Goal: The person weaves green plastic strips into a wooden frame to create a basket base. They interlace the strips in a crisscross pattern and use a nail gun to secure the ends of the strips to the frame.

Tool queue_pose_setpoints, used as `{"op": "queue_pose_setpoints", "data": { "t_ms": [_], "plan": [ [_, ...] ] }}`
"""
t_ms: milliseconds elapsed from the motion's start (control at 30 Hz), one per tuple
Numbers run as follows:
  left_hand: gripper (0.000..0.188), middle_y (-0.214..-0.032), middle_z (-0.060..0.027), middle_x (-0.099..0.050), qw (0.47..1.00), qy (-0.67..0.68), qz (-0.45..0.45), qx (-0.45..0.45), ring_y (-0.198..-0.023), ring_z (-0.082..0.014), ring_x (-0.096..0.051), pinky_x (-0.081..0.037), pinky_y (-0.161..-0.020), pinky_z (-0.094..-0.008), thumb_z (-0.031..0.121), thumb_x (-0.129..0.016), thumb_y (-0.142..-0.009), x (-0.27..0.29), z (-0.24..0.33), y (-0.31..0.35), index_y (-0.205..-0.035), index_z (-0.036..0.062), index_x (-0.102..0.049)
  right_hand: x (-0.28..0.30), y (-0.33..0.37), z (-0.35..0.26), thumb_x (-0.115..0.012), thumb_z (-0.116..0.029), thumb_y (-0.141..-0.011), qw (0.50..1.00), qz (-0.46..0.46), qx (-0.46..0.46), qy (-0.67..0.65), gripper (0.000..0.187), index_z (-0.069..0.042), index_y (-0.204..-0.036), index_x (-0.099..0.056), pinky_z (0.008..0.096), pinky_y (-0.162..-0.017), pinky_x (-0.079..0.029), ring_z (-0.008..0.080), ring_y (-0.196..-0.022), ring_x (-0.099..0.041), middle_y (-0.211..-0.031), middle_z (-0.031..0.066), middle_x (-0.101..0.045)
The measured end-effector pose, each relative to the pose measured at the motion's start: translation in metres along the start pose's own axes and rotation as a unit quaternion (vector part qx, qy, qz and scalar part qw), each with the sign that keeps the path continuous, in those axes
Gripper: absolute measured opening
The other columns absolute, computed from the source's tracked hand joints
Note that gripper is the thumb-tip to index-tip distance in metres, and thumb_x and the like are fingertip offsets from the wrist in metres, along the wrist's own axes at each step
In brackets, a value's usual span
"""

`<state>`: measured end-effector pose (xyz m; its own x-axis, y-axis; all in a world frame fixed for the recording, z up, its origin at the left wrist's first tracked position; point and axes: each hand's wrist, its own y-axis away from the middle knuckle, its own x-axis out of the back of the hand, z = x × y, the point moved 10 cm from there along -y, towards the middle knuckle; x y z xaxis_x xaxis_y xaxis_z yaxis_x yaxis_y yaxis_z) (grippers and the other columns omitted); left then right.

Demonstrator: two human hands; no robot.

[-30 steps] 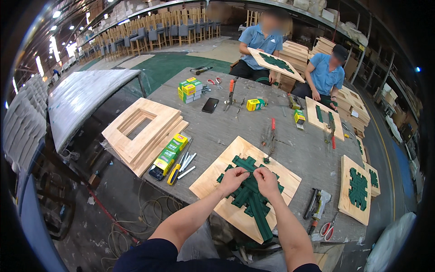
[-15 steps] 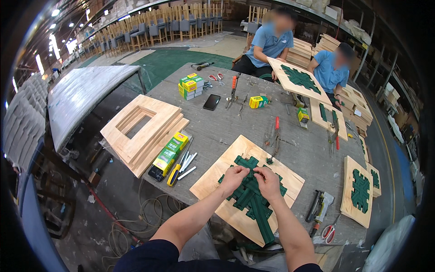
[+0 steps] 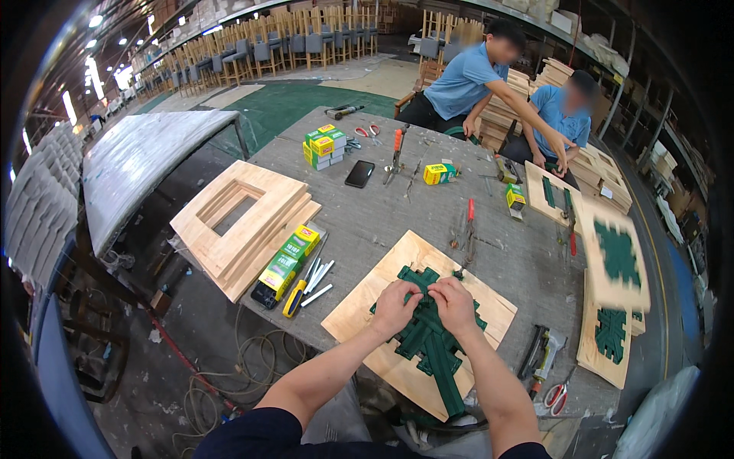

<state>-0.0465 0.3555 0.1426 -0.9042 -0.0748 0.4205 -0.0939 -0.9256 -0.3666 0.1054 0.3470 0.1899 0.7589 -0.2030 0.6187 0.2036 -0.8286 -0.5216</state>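
A square plywood panel (image 3: 359, 306) lies at the near edge of the table in front of me. Dark green webbing straps (image 3: 428, 336) criss-cross its middle, and one long strap end (image 3: 447, 390) runs toward me over the panel's near corner. My left hand (image 3: 397, 307) and my right hand (image 3: 454, 306) are side by side over the upper part of the weave. Both have fingers closed in a pinch on the green webbing. The fingertips partly hide the strap between them.
Left of my panel are stacked wooden frames (image 3: 222, 199), a yellow-green box (image 3: 287, 260), a utility knife (image 3: 293, 297) and white sticks. At right lie a staple gun (image 3: 547, 359), scissors (image 3: 556, 398) and webbed panels (image 3: 604, 344). Red-handled pliers (image 3: 470, 222) lie beyond. Two people in blue sit across.
The webbed panel a co-worker held across the table has moved right and is now blurred above the right-hand stack. That person's arm stretches right. My hands have barely shifted on the webbing.
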Motion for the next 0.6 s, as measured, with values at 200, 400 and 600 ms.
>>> {"op": "queue_pose_setpoints", "data": {
  "t_ms": [200,400,600],
  "plan": [
    [0.019,-0.098,-0.0151,-0.071,0.997,-0.059,0.014,0.057,-0.093,-0.0325,-0.067,-0.053,-0.082,-0.0426,0.017,-0.07,-0.092,-0.007,-0.041,-0.047,-0.103,0.0021,-0.071,-0.046,-0.047,0.056,-0.07,-0.015,-0.091,0.992,-0.071,-0.1,0.035,0.013,-0.004,-0.097,-0.071,0.045,-0.08,-0.054,0.0375,-0.092,-0.069,-0.097,0.017,-0.071],
    [0.023,-0.116,-0.0151,-0.068,0.989,-0.134,0.045,0.042,-0.119,-0.0354,-0.058,-0.044,-0.104,-0.0472,0.012,-0.063,-0.092,-0.015,-0.067,-0.065,-0.113,0.0047,-0.07,-0.095,-0.065,0.129,-0.07,-0.019,-0.091,0.959,-0.157,-0.208,0.108,0.016,-0.004,-0.099,-0.072,0.0462,-0.085,-0.053,0.038,-0.095,-0.068,-0.098,0.0177,-0.072],
    [0.028,-0.132,-0.0119,-0.061,0.975,-0.22,0.037,-0.013,-0.135,-0.0329,-0.048,-0.037,-0.113,-0.0461,0.008,-0.062,-0.087,-0.027,-0.067,-0.062,-0.113,0.0068,-0.072,-0.101,-0.063,0.162,-0.073,-0.021,-0.09,0.953,-0.185,-0.24,-0.014,0.019,-0.004,-0.099,-0.073,0.0451,-0.087,-0.053,0.0342,-0.098,-0.068,-0.104,0.0175,-0.07]
  ]
}}
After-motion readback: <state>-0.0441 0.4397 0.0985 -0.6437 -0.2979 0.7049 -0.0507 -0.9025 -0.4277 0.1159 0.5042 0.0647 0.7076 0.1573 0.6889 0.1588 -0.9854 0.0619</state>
